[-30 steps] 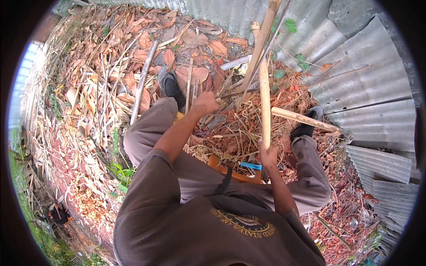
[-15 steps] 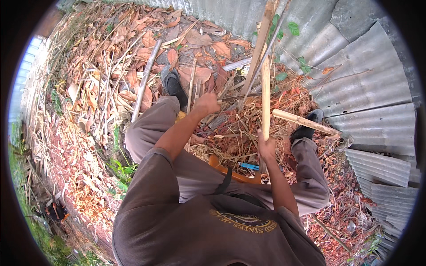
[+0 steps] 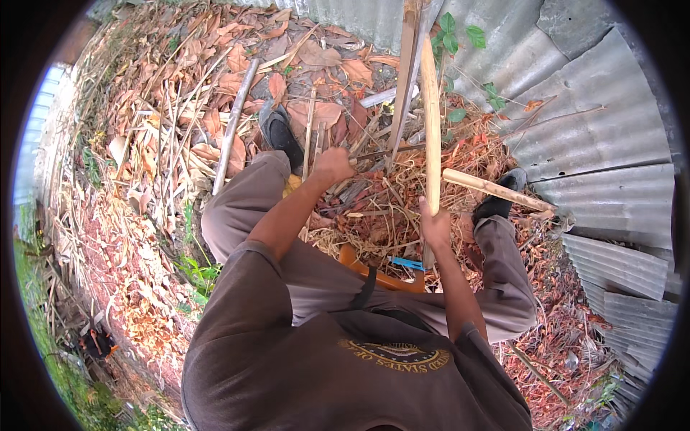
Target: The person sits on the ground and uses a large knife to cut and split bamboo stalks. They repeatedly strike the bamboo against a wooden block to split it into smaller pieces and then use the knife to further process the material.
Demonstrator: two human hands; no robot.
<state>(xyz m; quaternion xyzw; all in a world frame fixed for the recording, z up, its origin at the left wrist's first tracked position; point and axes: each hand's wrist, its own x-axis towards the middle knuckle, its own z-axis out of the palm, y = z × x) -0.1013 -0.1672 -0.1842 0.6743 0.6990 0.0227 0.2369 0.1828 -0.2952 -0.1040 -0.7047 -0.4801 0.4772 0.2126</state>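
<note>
My left hand (image 3: 333,166) is closed round the grip of a knife, whose thin dark blade (image 3: 381,152) points right toward a peeled wooden pole. The grip itself is hidden in my fist. My right hand (image 3: 435,227) is wrapped round the lower part of that pale peeled pole (image 3: 432,136), which stands nearly upright in front of me. Just left of it rises a split brown slat (image 3: 404,79). Whether the blade touches the pole or the slat, I cannot tell.
Another peeled stick (image 3: 496,189) lies across my right shoe (image 3: 501,194). A grey stick (image 3: 236,126) lies beyond my left knee. Between my legs are an orange object (image 3: 388,281) and a blue item (image 3: 407,263). Corrugated metal sheets (image 3: 596,129) stand right; dry leaves (image 3: 316,57) cover the ground.
The peeled pole has tipped slightly, its upper end now showing beside the slat. My right hand has shifted up a little; my left hand has barely moved.
</note>
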